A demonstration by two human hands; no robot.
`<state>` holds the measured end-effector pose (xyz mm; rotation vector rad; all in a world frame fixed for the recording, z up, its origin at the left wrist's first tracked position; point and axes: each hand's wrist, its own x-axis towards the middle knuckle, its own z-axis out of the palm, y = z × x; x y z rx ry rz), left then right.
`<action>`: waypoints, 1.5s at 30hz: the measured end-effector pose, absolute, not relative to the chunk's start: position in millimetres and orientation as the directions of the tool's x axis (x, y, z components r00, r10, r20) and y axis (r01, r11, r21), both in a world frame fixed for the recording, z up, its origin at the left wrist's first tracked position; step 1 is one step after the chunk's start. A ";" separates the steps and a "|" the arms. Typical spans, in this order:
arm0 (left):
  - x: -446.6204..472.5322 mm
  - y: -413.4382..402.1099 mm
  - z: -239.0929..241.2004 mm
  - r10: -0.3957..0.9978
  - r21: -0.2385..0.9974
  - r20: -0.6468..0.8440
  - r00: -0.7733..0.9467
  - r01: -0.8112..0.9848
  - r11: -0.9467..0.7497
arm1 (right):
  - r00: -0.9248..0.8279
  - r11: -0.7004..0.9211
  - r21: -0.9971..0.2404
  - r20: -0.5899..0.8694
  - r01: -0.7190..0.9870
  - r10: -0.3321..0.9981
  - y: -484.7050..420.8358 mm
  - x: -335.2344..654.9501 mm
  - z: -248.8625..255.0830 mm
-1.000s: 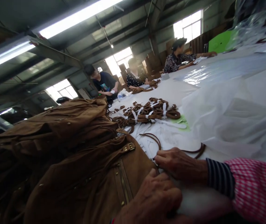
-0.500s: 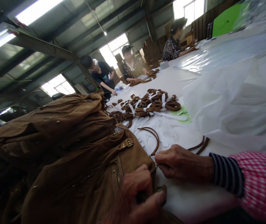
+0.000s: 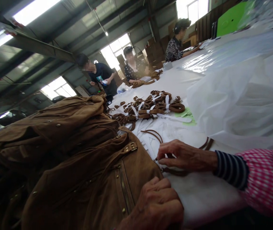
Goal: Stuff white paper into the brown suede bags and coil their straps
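Observation:
A brown canvas bag with a zip and small brass buckle lies in front of me, on the left. My left hand is closed over the bag's near right edge; its fingertips are hidden. Just beyond the bag's right edge, my right hand pinches a thin brown strap near a small metal fitting. Part of the strap shows under that hand, and more brown strap lies behind the wrist. The exact grip point is partly covered by the fingers.
More brown bags are piled at left. Bundled brown straps with white bands lie on the white table, beside green paper. White plastic sheeting covers the right. Several people are across the table.
My left hand has moved right along the bag's edge and its thumb is now out of sight. My right hand has risen slightly, its fingers more extended. A person at far left has straightened, drawing an arm back.

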<state>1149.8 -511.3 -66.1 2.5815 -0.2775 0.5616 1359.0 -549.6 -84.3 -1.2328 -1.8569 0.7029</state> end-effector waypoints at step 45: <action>1202.7 -414.5 11.0 -0.025 0.332 -0.570 0.821 0.202 -0.921 | -0.188 0.475 -0.440 0.551 0.762 0.813 -578.6 1322.5 -104.9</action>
